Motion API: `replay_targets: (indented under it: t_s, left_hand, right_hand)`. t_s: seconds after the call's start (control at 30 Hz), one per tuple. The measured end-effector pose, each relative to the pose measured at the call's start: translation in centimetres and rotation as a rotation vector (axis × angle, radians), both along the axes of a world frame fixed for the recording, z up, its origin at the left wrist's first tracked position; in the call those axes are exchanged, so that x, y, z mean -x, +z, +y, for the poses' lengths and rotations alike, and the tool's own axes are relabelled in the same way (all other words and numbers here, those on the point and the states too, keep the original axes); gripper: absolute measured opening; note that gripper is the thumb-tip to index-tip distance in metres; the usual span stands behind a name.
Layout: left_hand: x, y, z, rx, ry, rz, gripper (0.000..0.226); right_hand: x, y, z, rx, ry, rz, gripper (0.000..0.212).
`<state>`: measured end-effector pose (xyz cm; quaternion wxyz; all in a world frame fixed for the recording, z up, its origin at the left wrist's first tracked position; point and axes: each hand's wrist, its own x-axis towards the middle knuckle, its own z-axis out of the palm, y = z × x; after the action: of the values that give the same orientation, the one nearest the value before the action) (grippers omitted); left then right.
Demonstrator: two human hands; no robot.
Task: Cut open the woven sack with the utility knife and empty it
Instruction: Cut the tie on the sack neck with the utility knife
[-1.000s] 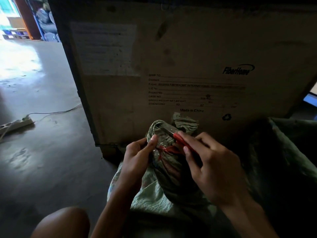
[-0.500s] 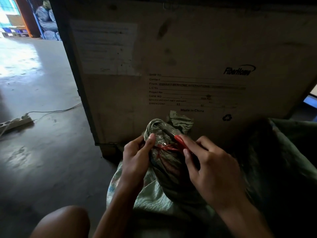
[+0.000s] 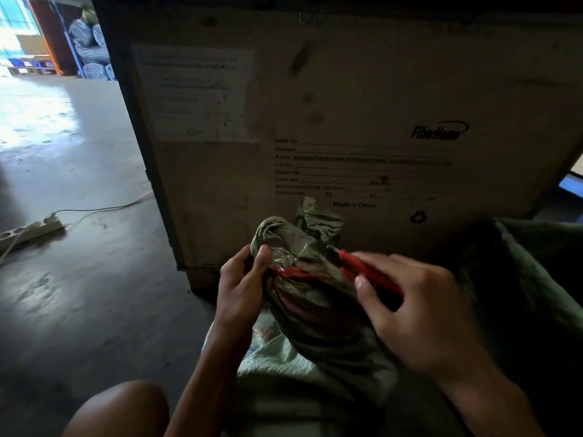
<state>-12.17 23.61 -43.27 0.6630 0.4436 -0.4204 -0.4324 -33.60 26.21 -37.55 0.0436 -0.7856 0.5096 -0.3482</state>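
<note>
A big cardboard box [image 3: 362, 121], a white power strip [image 3: 30, 230] and a green sack [image 3: 303, 310] are seen on the grey floor [image 3: 82, 294].

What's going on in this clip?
A person sits on the floor in front of a large cardboard crate. The left hand grips the bunched, tied neck of a green woven sack. The right hand holds a red utility knife at the neck's red tie. The sack looks unopened.
</note>
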Motion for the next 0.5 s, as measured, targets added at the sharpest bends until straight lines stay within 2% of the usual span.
replay_targets:
  t_s: [0.17, 0.3, 0.4, 0.5]
  left_hand:
    - [1.0, 0.6, 0.5, -0.011, -0.253, -0.063, 0.031]
    - [2.6, 0.7, 1.0, -0.019, -0.392, -0.023, 0.034]
    - [2.8, 0.6, 1.2, -0.06, -0.383, 0.021, 0.036]
    - [2.9, 0.4, 1.4, -0.098, -0.351, 0.053, 0.039]
  right_hand:
    - [1.0, 0.2, -1.3, -0.026, 0.019, -0.348, 0.042]
    - [0.8, -0.5, -2.6, -0.275, 0.121, -0.439, 0.057]
    - [1.4, -0.9, -3.5, -0.411, 0.231, -0.478, 0.048]
    - [2.1, -1.1, -4.0, -0.467, 0.299, -0.454, 0.059]
